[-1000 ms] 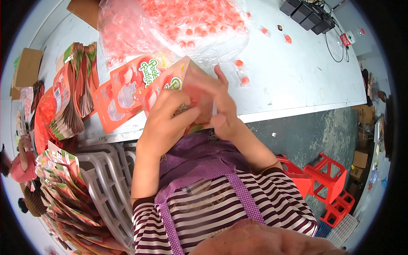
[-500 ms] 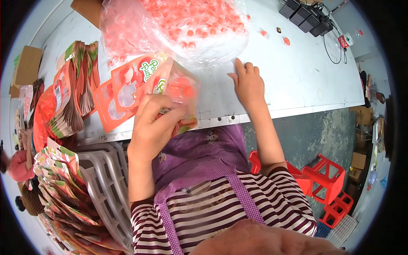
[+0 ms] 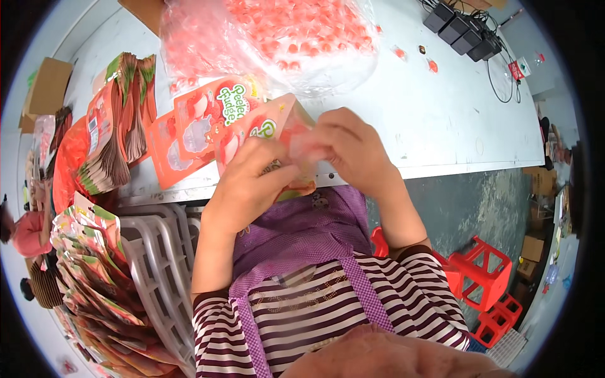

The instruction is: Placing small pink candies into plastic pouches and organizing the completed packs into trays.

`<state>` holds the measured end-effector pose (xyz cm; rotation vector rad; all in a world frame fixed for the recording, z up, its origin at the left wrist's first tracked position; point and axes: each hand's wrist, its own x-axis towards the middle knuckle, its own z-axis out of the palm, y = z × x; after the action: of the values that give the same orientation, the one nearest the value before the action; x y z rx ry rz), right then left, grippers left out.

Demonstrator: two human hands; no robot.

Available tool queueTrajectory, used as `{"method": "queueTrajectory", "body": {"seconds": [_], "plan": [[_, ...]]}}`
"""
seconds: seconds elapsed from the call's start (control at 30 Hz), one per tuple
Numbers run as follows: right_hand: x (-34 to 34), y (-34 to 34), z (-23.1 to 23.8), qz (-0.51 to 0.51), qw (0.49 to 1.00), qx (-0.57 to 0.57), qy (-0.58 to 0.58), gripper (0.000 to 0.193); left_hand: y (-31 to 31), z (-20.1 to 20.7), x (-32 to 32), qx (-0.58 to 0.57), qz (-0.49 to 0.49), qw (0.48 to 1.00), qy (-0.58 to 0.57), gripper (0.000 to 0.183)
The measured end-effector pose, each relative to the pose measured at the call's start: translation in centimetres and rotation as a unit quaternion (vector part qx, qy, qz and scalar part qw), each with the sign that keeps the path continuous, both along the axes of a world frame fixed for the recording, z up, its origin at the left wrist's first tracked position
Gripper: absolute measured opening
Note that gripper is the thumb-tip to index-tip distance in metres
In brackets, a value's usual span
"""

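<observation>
My left hand (image 3: 247,183) is closed around the lower part of a red and white candy pouch (image 3: 258,120), tilted at the table's front edge. Wrapped pink candies show through its clear side. My right hand (image 3: 356,148) is curled at the right side of the pouch, with its fingertips smeared by motion; whether they grip anything cannot be made out. Beneath and left of the held pouch, flat red pouches (image 3: 201,120) lie overlapping on the table. A large clear bag (image 3: 334,79) full of pink wrapped candies lies just beyond my hands.
Stacked pouches (image 3: 107,145) stand on the table's left. Below them, a grey plastic crate (image 3: 151,264) sits beside many filled-looking pouches (image 3: 107,283). Black power adapters (image 3: 463,31) and loose candies (image 3: 432,65) lie on the far right. Red stools (image 3: 482,274) stand on the floor. Other people (image 3: 31,233) are at left.
My right hand has lifted off the table and moved left to the pouch. My left hand and the pouch have shifted slightly right; the view has also shifted a little.
</observation>
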<state>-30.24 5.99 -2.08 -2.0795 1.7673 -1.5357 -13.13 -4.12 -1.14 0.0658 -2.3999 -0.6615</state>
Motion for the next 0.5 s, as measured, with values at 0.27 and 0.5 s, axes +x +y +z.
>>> {"method": "queueTrajectory", "body": {"seconds": [0.27,0.5], "plan": [[1.2,-0.7,2.2,0.097,0.988,-0.076,0.096,0.031,0.4,0.9,1.6,0.035,-0.084,0.996,0.012,0.019],[2.7,-0.7,4.7,0.048,0.982,-0.12,0.139,0.037,1.2,2.2,2.6,0.206,-0.077,0.975,-0.008,0.02]]}}
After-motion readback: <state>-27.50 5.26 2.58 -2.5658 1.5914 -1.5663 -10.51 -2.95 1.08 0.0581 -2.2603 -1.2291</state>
